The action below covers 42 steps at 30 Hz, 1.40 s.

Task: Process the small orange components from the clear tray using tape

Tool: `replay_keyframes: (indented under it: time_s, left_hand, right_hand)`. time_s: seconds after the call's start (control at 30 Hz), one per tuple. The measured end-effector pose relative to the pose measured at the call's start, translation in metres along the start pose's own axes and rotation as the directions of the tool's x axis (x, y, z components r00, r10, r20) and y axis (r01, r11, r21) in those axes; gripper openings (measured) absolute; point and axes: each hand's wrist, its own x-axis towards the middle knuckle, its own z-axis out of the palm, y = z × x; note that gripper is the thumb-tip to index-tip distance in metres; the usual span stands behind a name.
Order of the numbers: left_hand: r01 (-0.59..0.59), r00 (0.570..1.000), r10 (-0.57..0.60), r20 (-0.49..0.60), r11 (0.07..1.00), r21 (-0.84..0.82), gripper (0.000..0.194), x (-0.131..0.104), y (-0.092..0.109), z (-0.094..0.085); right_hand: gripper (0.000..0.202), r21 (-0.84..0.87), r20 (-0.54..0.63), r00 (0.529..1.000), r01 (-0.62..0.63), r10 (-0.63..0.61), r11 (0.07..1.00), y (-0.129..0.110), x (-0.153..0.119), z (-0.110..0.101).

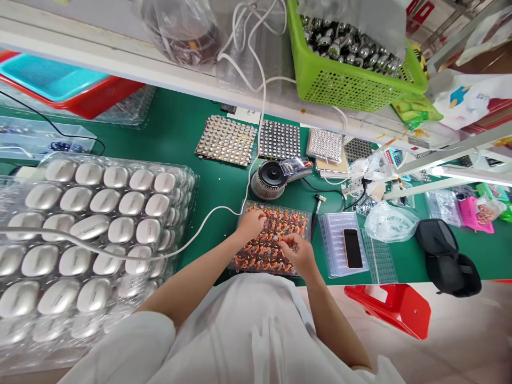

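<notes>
A clear tray (302,218) holds rows of small orange parts with yellow bits, right in front of my body. Over the tray's upper left part is my left hand (252,224), its fingers closed in a pinch. Whatever lies between those fingertips is too small to make out. My right hand (299,255) reaches over the right side of the same tray, thumb and forefinger pinched at the orange parts. A tiny pale piece shows near those fingertips, but I cannot tell its kind.
A round tape dispenser (270,178) stands just behind the tray. Stacked blister trays of silver cases (106,200) fill the left side. To the right lie a screwdriver-like tool (317,210) and a phone (352,248). A white cable (208,216) crosses the bench; a green basket (348,90) sits above.
</notes>
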Motion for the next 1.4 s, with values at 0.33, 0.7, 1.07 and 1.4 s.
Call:
replay_keyframes:
  time_s: [0.33,0.7,1.07,1.4]
  left_hand:
    - [0.010,0.989,0.082,0.124,0.795,-0.606,0.033,-0.100,0.040,-0.032]
    - [-0.031,0.998,-0.010,-0.054,0.709,-0.705,0.025,-0.116,0.038,-0.029]
    - [0.014,0.988,-0.124,-0.087,0.648,-0.762,0.029,-0.113,0.016,-0.032]
    - [0.034,0.989,-0.127,-0.070,0.675,-0.737,0.022,-0.100,-0.001,-0.042]
  right_hand:
    - [0.012,-0.127,0.075,0.934,0.358,-0.351,0.925,-0.043,-0.014,-0.017]
    - [0.021,-0.145,0.119,0.873,0.486,-0.473,0.862,-0.057,-0.024,-0.007]
    - [0.022,-0.600,0.285,0.896,0.444,-0.341,0.666,-0.043,0.138,-0.012]
    - [0.021,-0.630,0.705,0.694,0.707,-0.145,0.321,-0.101,0.305,0.042]
